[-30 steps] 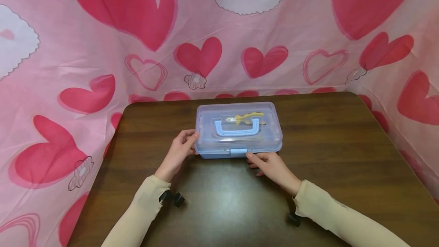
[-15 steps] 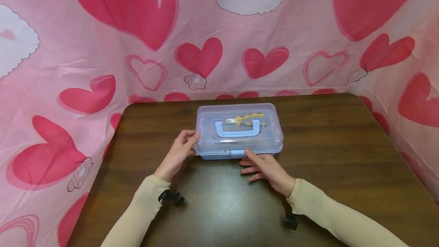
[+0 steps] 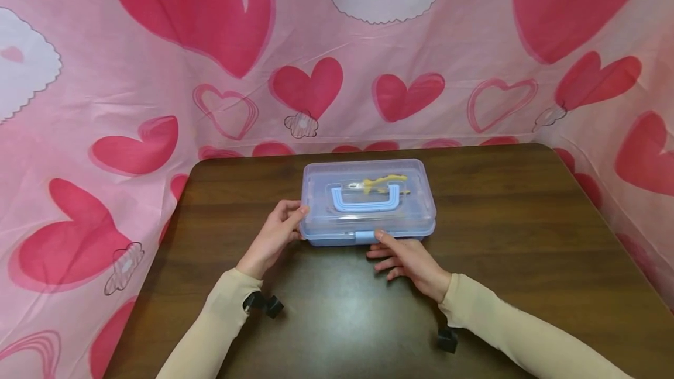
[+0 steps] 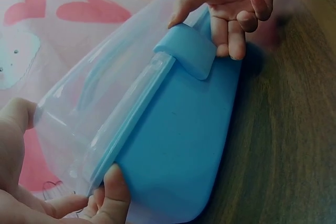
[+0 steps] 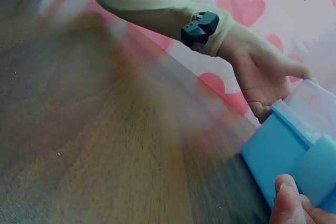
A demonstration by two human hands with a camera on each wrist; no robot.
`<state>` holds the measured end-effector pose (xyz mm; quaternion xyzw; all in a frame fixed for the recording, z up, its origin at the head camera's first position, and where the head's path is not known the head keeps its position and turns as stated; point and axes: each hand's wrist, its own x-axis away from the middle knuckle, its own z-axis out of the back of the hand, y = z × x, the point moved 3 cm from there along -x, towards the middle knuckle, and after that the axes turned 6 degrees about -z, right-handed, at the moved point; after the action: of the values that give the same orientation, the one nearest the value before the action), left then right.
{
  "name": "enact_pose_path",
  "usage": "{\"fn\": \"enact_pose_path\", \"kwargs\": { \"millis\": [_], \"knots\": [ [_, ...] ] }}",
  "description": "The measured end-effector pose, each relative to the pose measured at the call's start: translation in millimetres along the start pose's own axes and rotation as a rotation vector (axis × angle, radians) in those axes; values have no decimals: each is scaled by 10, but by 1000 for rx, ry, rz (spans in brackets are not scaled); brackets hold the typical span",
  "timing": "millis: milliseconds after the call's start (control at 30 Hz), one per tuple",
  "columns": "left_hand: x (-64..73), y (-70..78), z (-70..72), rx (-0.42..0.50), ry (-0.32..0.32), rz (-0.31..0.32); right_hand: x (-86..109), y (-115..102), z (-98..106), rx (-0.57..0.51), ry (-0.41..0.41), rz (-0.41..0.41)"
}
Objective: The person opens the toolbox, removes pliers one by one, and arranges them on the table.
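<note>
A plastic storage box [image 3: 321, 224] with a light blue base, clear lid and folded blue handle [image 3: 365, 206] sits on the table. Through the lid show yellow-handled pliers [image 3: 384, 180]. My left hand [image 3: 271, 238] grips the box's left front corner, thumb on the lid's side and fingers around the rim. At the front, the thumb of my right hand [image 3: 416, 262] touches the upper edge of the blue latch [image 4: 186, 51]. The other fingers of that hand are loosely bent and spread before the box front. The lid lies down on the base.
The brown wooden table [image 3: 505, 209] extends around the box on every side. Pink cloth [image 3: 231, 28] printed with hearts hangs behind it and along both sides. Small black devices [image 3: 447, 339] are worn at both wrists.
My right hand has shifted slightly left along the latch, and its fingers have spread out below the thumb. The left hand and the box have stayed in place.
</note>
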<state>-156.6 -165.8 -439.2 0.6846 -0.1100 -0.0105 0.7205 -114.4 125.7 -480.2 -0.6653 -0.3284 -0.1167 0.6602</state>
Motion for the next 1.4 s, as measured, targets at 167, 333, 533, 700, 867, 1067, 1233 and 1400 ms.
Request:
{"fn": "enact_pose_path", "kwargs": {
  "millis": [167, 333, 533, 700, 867, 1067, 1233, 1400],
  "knots": [
    [3, -4, 6, 5, -10, 6, -8, -10, 4, 13, -3, 1],
    [18, -14, 27, 40, -24, 18, -11, -18, 11, 16, -14, 0],
    [14, -58, 38, 83, -25, 9, -11, -27, 16, 25, -15, 5],
    [13, -83, 37, 44, -23, -20, -10, -42, 21, 35, -29, 12],
    [7, -80, 36, 41, -9, -12, -24, -33, 32, 23, -40, 21],
    [7, -81, 29, 51, -1, -8, -13, -38, 19, 12, -48, 49],
    [12, -81, 29, 52, 2, -18, 1, -73, -20, -14, -83, 28],
    [12, -88, 39, 49, 9, -29, 6, -93, -14, -8, -147, -5]
  ]
}}
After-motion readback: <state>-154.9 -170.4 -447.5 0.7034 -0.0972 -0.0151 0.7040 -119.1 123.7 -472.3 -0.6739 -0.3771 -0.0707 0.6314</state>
